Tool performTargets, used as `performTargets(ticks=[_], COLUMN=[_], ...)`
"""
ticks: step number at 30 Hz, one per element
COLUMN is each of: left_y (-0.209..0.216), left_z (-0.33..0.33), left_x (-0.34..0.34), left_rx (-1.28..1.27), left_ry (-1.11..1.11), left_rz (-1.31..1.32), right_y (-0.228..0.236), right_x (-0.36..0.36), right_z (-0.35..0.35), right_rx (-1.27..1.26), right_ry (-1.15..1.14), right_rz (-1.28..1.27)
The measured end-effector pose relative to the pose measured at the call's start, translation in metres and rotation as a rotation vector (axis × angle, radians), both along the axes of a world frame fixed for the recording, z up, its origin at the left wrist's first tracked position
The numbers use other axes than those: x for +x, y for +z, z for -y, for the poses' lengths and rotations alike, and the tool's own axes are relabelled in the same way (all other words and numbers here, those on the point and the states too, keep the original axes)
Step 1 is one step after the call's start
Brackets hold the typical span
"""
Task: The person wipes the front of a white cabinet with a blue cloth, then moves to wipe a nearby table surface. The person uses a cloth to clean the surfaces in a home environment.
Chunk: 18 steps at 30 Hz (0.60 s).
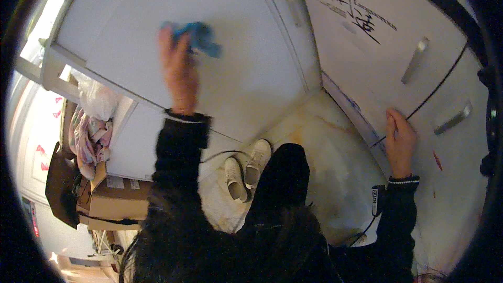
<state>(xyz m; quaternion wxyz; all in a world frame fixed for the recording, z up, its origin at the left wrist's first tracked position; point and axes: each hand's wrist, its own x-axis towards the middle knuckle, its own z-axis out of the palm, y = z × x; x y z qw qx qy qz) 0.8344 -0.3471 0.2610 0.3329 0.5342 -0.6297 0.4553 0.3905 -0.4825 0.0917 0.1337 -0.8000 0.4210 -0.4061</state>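
Observation:
Bunched in my left hand (179, 71) is a blue cloth (201, 37), held against the large white cabinet door (241, 47) ahead of me. The hand is slightly blurred, and a faint yellowish patch shows on the door beside it. My right hand (401, 139) is low against the white cabinet (367, 81) on the right, its fingers drawn together. It lies over a thin dark line running down that front; I cannot tell whether this is a cord or a gap between doors, nor what the fingers hold.
Metal handles (415, 60) stick out from the right cabinet. An open cardboard box (118, 207) stands at the left, below a shelf with a plastic bag (96, 97) and patterned cloth (86, 136). White shoes (258, 162) are on the stained floor (340, 194). A small black device (375, 200) hangs by my right sleeve.

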Motion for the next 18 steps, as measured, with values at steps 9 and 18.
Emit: performTargets(ticks=[9, 18], left_y=[0.111, -0.024], left_z=[0.027, 0.121], left_x=[0.029, -0.040], left_rx=[-0.268, 0.491], left_ry=[0.582, 0.182], left_rz=[0.345, 0.510], right_y=[-0.006, -0.013], right_x=[0.000, -0.005], right_z=[0.006, 0.003], right_rx=[-0.046, -0.080], right_ry=[-0.035, -0.065], right_rz=[0.040, 0.128])
